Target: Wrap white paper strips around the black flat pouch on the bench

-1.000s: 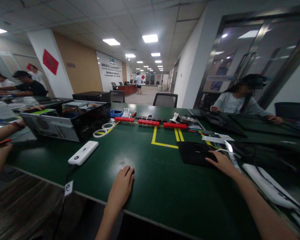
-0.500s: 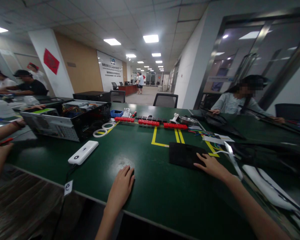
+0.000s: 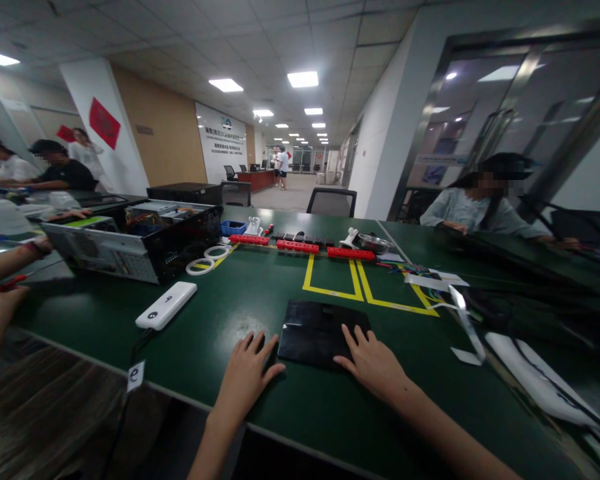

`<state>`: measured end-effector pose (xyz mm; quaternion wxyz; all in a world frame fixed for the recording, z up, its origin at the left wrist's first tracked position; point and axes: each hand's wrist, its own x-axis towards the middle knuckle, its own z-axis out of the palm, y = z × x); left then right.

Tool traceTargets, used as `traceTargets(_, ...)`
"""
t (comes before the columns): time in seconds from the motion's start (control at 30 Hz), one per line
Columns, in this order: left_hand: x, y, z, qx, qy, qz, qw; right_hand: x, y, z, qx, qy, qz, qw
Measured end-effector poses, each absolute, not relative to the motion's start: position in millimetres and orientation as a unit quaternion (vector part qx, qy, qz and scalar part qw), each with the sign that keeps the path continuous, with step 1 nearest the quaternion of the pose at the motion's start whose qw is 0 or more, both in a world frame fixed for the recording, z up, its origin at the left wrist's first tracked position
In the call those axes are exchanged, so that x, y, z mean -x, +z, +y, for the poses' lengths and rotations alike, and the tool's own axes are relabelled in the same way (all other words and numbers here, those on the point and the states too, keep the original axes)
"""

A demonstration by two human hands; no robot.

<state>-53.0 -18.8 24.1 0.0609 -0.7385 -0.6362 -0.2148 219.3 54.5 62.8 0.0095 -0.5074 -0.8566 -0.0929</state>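
A flat, glossy black panel (image 3: 313, 330) lies on the green table (image 3: 220, 393) in front of me. My right hand (image 3: 373, 363) rests on the panel's right side, fingers spread. Just left of the panel is my left hand (image 3: 250, 370), its fingers apart and its thumb near the panel's left edge; whether it touches the edge I cannot tell. Behind the panel, yellow tape lines (image 3: 330, 292) mark out rectangles on the table.
An open computer case (image 3: 145, 243) stands on the left, near a white power bank (image 3: 167, 305) with a cable. Red power-strip-like bars (image 3: 297, 245) line the back. At the left edge another person's hand (image 3: 0, 307) grips a red tool. White and black items (image 3: 535, 380) crowd the right.
The black panel has moved left and toward me with my right hand on it, uncovering more yellow tape. My left hand's fingers have spread. The person across has moved a black item.
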Motion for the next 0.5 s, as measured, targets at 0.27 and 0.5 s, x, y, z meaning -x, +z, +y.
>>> traceTargets(0.27, 34.7, 32.1, -6.7, 0.742, -0.17, -0.647, 0.047, -220.5, 63.1, 57.9, 0.491, -0.108, -0.864, 0.029)
traceTargets(0.5, 32.9, 33.3, -4.4, 0.74, -0.168, -0.65, 0.038, -235.6, 75.0, 78.1, 0.482, -0.022, -0.873, 0.068)
